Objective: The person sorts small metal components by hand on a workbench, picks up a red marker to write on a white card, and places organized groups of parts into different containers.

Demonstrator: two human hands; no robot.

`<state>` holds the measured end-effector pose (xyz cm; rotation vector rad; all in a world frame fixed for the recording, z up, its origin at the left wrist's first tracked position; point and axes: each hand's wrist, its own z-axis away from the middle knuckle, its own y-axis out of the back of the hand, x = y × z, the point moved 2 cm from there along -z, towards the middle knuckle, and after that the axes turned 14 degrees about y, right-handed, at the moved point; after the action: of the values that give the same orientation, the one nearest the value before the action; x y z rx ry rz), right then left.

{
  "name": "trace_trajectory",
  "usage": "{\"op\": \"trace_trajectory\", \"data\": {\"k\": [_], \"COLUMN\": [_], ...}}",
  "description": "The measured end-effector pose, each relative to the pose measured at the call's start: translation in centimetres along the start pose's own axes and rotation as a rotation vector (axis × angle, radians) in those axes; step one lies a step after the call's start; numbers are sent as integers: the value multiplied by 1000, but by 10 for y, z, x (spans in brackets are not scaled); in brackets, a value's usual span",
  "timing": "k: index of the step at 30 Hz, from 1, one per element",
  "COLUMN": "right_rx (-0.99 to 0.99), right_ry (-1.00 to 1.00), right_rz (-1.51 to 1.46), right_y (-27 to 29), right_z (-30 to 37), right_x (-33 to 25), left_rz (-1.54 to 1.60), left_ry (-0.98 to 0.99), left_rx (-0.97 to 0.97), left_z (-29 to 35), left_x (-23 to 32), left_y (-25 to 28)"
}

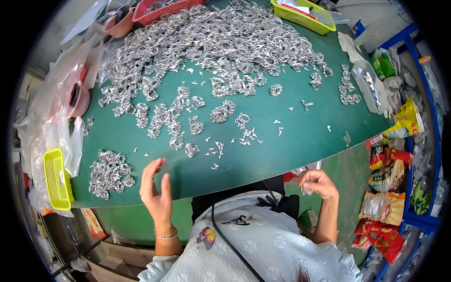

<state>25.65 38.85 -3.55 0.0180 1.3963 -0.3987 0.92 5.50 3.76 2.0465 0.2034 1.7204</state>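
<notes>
My left hand (155, 192) is raised over the front edge of the table, its fingers and thumb apart and nothing between them. A small heap of silver metal parts (111, 174) lies on the table to the left of it. Off the table's front right edge, my right hand (320, 184) has its fingers closed on a small silver metal piece (307, 191), mostly hidden by the fingers. Clear plastic (314, 166) shows just beyond that hand. Loose ring-shaped metal parts (191, 150) and small slivers (248, 136) are scattered mid-table.
A large pile of silver metal parts (221, 42) covers the far side of the green table (291, 129). Yellow-green baskets (58, 178) and a red basket (164, 10) stand around the edges. Plastic sheeting hangs at left; packets (383, 207) line a blue rack at right.
</notes>
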Motion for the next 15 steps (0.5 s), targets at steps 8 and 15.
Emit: {"op": "trace_trajectory", "data": {"k": [8,15], "right_rx": [523,19], "right_ry": [208,-71], "right_rz": [1238,1351], "right_y": [121,48], "right_z": [-9,-28], "right_x": [170,111], "left_rz": [-121,-418], "left_ry": [8,180], "left_rx": [182,579], "left_z": [-9,7], "left_x": [-11,-59], "left_y": [15,72]}}
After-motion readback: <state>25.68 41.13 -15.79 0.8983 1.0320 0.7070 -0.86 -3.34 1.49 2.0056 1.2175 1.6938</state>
